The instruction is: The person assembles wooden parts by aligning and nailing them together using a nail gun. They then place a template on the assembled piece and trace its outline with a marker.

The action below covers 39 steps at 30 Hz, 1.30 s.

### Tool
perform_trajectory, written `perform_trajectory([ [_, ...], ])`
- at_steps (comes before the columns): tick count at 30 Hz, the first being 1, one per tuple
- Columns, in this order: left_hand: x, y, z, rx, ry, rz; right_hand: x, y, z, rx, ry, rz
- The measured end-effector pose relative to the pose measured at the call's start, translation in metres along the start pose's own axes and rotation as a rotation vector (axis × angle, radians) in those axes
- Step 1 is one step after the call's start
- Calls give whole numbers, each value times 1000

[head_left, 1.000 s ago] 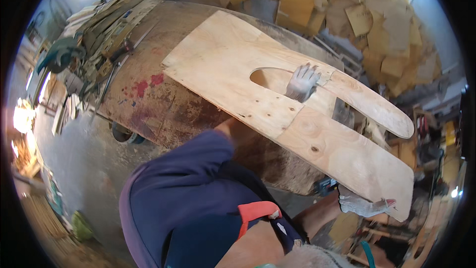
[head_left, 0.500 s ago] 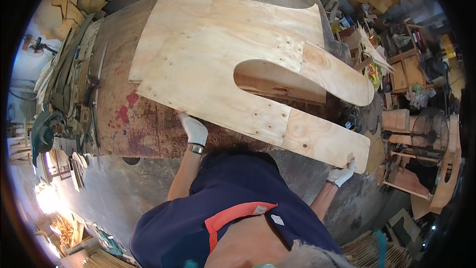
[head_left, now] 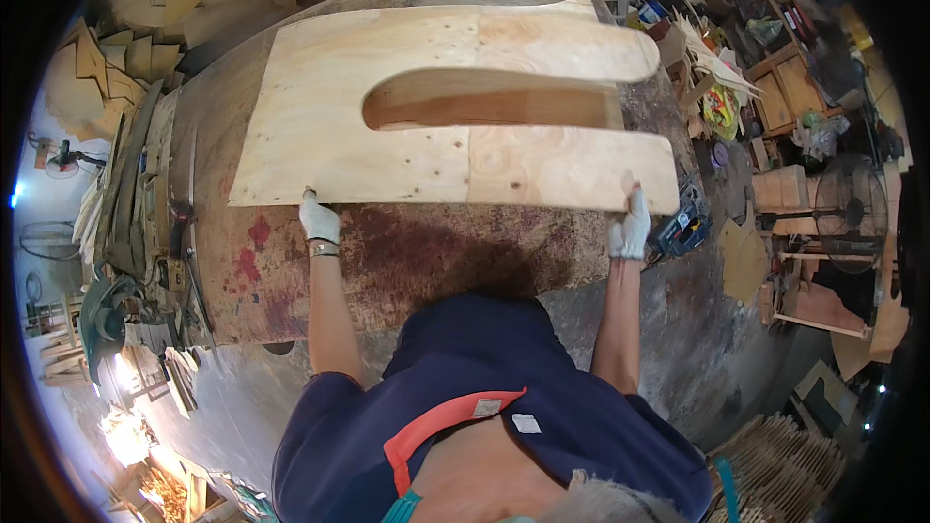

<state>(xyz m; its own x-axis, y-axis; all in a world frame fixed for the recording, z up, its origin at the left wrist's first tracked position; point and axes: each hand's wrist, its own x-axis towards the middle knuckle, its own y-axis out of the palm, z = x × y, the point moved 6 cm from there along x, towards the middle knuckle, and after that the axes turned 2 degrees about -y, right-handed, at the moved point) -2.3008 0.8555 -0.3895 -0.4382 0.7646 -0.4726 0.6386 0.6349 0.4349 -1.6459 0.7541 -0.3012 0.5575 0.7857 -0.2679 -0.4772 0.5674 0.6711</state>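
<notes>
A pale plywood panel (head_left: pixel 320 126) with a long rounded slot cut in from its right side spans the workbench. My left hand (head_left: pixel 320 220), in a white glove, pinches its near edge toward the left end, thumb on top. At the near right corner my right hand (head_left: pixel 632 228), also gloved, grips the same edge with its thumb on the upper face. Under the panel lies another plywood sheet (head_left: pixel 572 10), showing at the far side and through the slot. Both hands' fingers below the panel are hidden.
The stained wooden workbench (head_left: pixel 407 252) has worn, red-spotted paint. A blue power tool (head_left: pixel 686 223), likely a jigsaw, sits by its right end. Wood strips and tools line the left side. A standing fan (head_left: pixel 852 208) and wooden pieces are at the right.
The panel has turned counterclockwise and shifted left and away, now lying nearly in line with the sheet beneath. My right hand moved forward with it; my left hand moved left and took its edge.
</notes>
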Motion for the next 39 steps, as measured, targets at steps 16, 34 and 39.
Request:
perform_trajectory([
  [16, 74, -148, -146, 1134, 217, -416, 136, -64, 5, -2047, -374, -504],
  [34, 242, -91, -168, 1676, 361, -624, 175, -70, 1, -2107, 70, -352],
  [39, 229, -80, -172, 1765, 337, -517, 174, -57, -4, -2245, 10, -414],
])
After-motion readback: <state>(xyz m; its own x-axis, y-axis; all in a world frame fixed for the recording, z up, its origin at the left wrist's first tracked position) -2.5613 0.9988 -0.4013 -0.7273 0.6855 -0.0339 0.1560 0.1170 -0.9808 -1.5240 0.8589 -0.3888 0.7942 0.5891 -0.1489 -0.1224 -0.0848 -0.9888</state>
